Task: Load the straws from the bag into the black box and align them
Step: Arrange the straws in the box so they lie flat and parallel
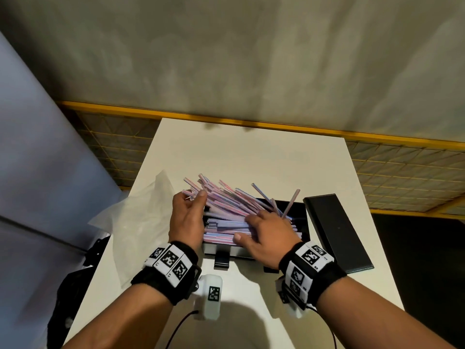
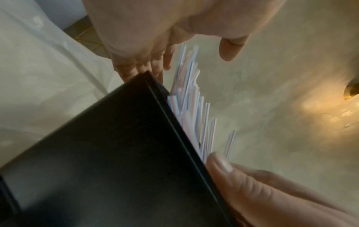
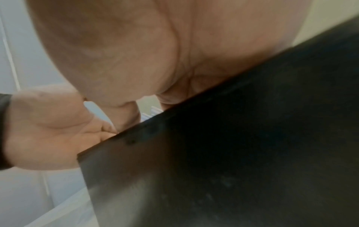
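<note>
Dozens of striped straws (image 1: 226,205) lie in the black box (image 1: 300,220) on the table (image 1: 251,152), many jutting askew past its rim, as the left hand (image 1: 187,217) cups their ends with relaxed fingers (image 1: 201,196) and the right hand (image 1: 270,233) presses flat; aligning remains.

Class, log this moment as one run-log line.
phase: aligning | straws: piled in black box, ends overhanging left | left hand: against straw ends | right hand: flat on straws | bag: left of box

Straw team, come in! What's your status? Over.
Left hand touching straws, right hand flat on them. Many overhang black box, unaligned. Bag left, lid right, neither blocking.
</note>
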Available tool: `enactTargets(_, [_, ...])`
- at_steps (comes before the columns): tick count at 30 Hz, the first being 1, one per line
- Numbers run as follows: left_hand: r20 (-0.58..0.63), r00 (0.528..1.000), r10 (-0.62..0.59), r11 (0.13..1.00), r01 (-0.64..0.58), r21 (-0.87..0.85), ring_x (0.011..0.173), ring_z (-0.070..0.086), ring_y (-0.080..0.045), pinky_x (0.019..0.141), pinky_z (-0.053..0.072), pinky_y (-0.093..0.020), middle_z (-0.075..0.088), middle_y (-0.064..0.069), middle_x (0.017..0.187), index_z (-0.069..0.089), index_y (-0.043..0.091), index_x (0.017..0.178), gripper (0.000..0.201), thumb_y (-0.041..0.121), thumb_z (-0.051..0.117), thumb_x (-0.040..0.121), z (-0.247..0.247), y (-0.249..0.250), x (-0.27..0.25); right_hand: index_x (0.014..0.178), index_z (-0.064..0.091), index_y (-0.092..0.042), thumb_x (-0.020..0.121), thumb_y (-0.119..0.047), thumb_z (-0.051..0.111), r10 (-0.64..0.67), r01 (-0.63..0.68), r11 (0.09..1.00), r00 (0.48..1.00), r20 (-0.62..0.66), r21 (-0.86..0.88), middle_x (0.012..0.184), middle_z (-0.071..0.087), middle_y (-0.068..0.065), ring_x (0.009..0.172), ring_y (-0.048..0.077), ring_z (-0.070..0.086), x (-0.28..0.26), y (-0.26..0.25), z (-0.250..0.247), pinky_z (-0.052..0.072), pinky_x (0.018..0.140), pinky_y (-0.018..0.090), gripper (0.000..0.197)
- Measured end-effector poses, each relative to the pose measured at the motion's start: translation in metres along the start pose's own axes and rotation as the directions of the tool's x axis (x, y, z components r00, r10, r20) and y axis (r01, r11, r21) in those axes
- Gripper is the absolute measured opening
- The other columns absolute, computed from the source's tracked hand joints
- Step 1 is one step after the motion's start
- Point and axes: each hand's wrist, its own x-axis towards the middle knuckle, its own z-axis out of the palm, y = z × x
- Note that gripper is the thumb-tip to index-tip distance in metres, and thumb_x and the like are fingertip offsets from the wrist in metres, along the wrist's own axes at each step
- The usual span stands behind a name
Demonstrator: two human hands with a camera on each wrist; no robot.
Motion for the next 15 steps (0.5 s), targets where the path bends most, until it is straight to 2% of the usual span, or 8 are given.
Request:
enactTargets(3, [-0.036, 0.999, 0.011, 0.998, -0.014, -0.065, 0.103, 0.063, -0.024, 0.097, 0.049, -0.050, 0.065, -0.009, 0.110, 0.055, 0.023, 0.110, 0.068, 0.074, 0.060, 0.066, 0.004, 0.004, 0.002, 0.106, 0.054, -0.022, 0.089, -0.068, 0.041, 0.021, -0.019, 0.999, 0.998, -0.063, 0.030, 0.099, 0.052, -0.001, 0.103, 0.025, 0.052, 0.001, -0.001, 0.000, 0.043, 0.086, 0.037, 0.051])
enactTargets(5, [-0.067, 0.997, 0.039, 0.995, -0.045, -0.087, 0.094, 0.063, -0.025, 0.093, 0.048, -0.050, 0.065, -0.010, 0.103, 0.054, 0.023, 0.105, 0.062, 0.072, 0.060, 0.067, 0.005, 0.008, 0.006, 0.116, 0.053, -0.019, 0.087, -0.070, 0.035, 0.055, -0.051, 0.997, 0.995, -0.085, 0.054, 0.110, 0.056, 0.003, 0.108, 0.027, 0.052, 0.003, -0.002, -0.001, 0.044, 0.090, 0.039, 0.061])
enactTargets(7, [-0.090, 0.995, 0.049, 0.997, -0.054, -0.054, 0.083, 0.059, -0.024, 0.088, 0.050, -0.049, 0.064, -0.005, 0.093, 0.053, 0.025, 0.101, 0.060, 0.074, 0.057, 0.068, 0.006, 0.010, 0.010, 0.122, 0.052, -0.021, 0.084, -0.075, 0.028, 0.044, -0.044, 0.999, 0.998, -0.035, 0.017, 0.117, 0.056, 0.005, 0.112, 0.029, 0.051, 0.006, -0.006, 0.002, 0.043, 0.092, 0.040, 0.070])
enactTargets(10, [-0.124, 0.989, 0.084, 0.995, -0.076, 0.067, 0.077, 0.058, -0.025, 0.079, 0.048, -0.043, 0.065, -0.002, 0.089, 0.054, 0.026, 0.097, 0.048, 0.070, 0.056, 0.078, 0.008, 0.013, 0.015, 0.115, 0.054, -0.024, 0.087, -0.071, 0.036, 0.002, -0.001, 1.000, 1.000, -0.016, 0.025, 0.112, 0.055, 0.003, 0.112, 0.029, 0.050, 0.007, -0.013, 0.008, 0.039, 0.090, 0.040, 0.058])
enactTargets(12, [-0.130, 0.984, 0.119, 0.979, -0.094, 0.183, 0.082, 0.060, -0.026, 0.075, 0.042, -0.034, 0.067, -0.004, 0.090, 0.056, 0.021, 0.096, 0.036, 0.057, 0.055, 0.091, 0.006, 0.015, 0.016, 0.119, 0.052, -0.023, 0.086, -0.071, 0.034, 0.033, -0.032, 0.999, 0.999, -0.027, 0.026, 0.116, 0.054, 0.003, 0.114, 0.028, 0.049, 0.006, -0.012, 0.006, 0.038, 0.093, 0.039, 0.061])
enactTargets(15, [-0.080, 0.982, 0.174, 0.922, -0.134, 0.364, 0.081, 0.056, -0.029, 0.071, 0.034, -0.030, 0.062, -0.004, 0.079, 0.059, 0.009, 0.097, 0.036, 0.044, 0.049, 0.099, 0.003, 0.019, 0.014, 0.125, 0.050, -0.017, 0.089, -0.072, 0.033, 0.110, -0.110, 0.994, 0.994, -0.003, 0.017, 0.126, 0.054, 0.007, 0.120, 0.029, 0.048, 0.009, -0.010, 0.005, 0.038, 0.097, 0.040, 0.068])
